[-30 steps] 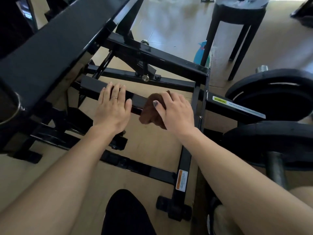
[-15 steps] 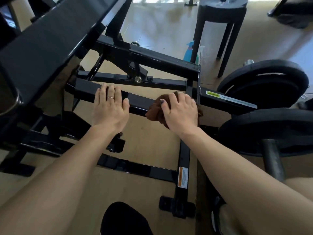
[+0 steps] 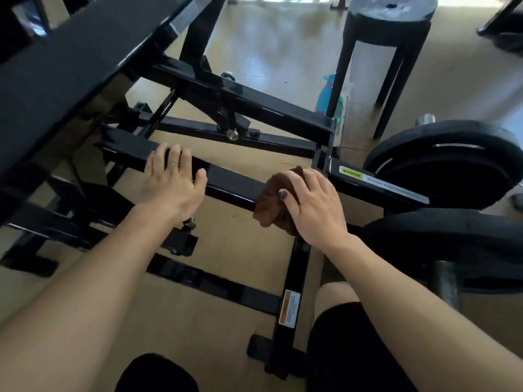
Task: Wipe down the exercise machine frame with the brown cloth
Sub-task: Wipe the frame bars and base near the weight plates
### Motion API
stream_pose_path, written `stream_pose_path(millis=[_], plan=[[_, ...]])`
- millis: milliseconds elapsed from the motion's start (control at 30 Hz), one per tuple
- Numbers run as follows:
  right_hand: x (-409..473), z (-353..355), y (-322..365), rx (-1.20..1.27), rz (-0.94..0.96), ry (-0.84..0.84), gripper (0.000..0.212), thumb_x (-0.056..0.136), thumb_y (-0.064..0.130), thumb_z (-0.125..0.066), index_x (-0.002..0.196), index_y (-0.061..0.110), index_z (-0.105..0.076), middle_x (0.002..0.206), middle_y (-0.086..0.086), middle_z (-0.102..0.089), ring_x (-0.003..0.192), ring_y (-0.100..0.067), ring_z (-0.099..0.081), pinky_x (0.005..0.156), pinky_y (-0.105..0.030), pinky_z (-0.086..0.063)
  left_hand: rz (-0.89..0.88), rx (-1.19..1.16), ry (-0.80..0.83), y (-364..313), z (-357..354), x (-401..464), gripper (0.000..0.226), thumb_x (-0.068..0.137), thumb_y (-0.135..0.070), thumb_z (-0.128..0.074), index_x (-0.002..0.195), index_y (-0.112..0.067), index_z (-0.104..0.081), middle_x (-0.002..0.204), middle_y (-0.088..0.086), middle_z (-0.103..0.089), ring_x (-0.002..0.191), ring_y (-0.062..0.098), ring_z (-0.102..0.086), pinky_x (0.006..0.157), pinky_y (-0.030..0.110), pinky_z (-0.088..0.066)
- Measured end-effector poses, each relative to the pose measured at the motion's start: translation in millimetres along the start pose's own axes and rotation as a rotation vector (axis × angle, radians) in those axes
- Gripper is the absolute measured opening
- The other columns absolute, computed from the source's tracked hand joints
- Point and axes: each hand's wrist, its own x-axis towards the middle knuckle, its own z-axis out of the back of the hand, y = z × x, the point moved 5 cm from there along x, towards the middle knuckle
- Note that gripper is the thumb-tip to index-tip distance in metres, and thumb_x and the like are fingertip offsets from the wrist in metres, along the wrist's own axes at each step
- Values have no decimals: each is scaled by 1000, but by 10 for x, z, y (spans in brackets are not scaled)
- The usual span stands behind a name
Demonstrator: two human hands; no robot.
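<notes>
The black steel exercise machine frame (image 3: 232, 183) fills the middle of the view, with a square crossbar running from left to right. My right hand (image 3: 314, 205) grips the bunched brown cloth (image 3: 271, 206) and presses it over the right end of that crossbar, near the upright post. My left hand (image 3: 175, 179) rests flat on the same bar further left, fingers straight, a ring on one finger.
Black weight plates (image 3: 441, 165) sit on a bar at the right. A black stool (image 3: 387, 29) stands behind, with a blue spray bottle (image 3: 325, 94) by its leg. The padded bench (image 3: 65, 72) slopes across the upper left. My knees are at the bottom.
My right hand has slid the brown cloth to the right along the crossbar, toward the upright post. My left hand has stayed on the bar.
</notes>
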Motion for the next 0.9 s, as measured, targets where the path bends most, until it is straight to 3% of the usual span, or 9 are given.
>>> stream_pose_path(millis=[100, 200, 233, 300, 400, 600, 833, 900], plan=[[146, 2, -161, 29, -12, -20, 52, 109, 52, -22, 146, 27, -48, 150, -3, -48, 146, -27, -33, 126, -45, -21, -7, -4, -47, -406, 121, 103, 71, 102, -58, -21, 143, -4, -42, 153, 24, -38, 147, 38, -25, 122, 51, -22], [311, -7, -294, 22, 10, -30, 48, 109, 48, -26, 143, 26, -52, 148, -2, -49, 146, -26, -33, 126, -46, -22, -165, -76, -52, -955, 60, 205, 58, 104, -51, -25, 139, -9, -47, 148, 15, -47, 141, 31, -37, 122, 46, -26], [370, -8, -329, 15, 12, -35, 48, 109, 48, -26, 142, 26, -53, 148, -2, -49, 145, -26, -33, 125, -46, -23, -175, -114, -52, -1045, 31, 229, 55, 105, -50, -25, 136, -12, -51, 143, 11, -53, 136, 28, -45, 119, 44, -30], [474, -13, -373, -13, 14, -51, 45, 109, 46, -30, 139, 25, -56, 146, -1, -51, 144, -27, -35, 124, -46, -25, -157, -174, -119, -1087, 18, 236, 46, 105, -47, -27, 117, -18, -61, 116, 3, -67, 107, 22, -61, 103, 41, -44], [571, 12, -404, -25, 12, -87, 37, 109, 42, -37, 130, 25, -62, 139, 0, -57, 136, -25, -43, 120, -41, -27, -153, -204, -206, -1065, 28, 238, 38, 102, -46, -31, 96, -22, -59, 88, -3, -63, 77, 17, -58, 81, 37, -48], [734, 145, -447, 2, 5, -178, 35, 109, 39, -38, 120, 19, -65, 121, -2, -63, 115, -25, -55, 108, -40, -36, -112, -161, -203, -1067, 14, 244, 38, 102, -47, -32, 88, -23, -58, 82, -5, -63, 74, 18, -57, 78, 37, -47], [1496, 309, -684, 215, -262, -347, 35, 110, 35, -39, 123, 12, -61, 123, -8, -59, 108, -25, -54, 99, -40, -41, -113, -115, -239, -1060, -6, 256, 39, 101, -44, -38, 78, -23, -61, 70, -5, -63, 62, 17, -50, 70, 33, -42], [1775, 341, -549, 248, -230, -420, 34, 109, 36, -41, 120, 12, -63, 119, -8, -59, 105, -24, -54, 95, -38, -42, -121, -91, -226, -1073, -16, 260, 41, 101, -44, -36, 75, -23, -59, 68, -6, -63, 62, 19, -52, 73, 35, -45]])
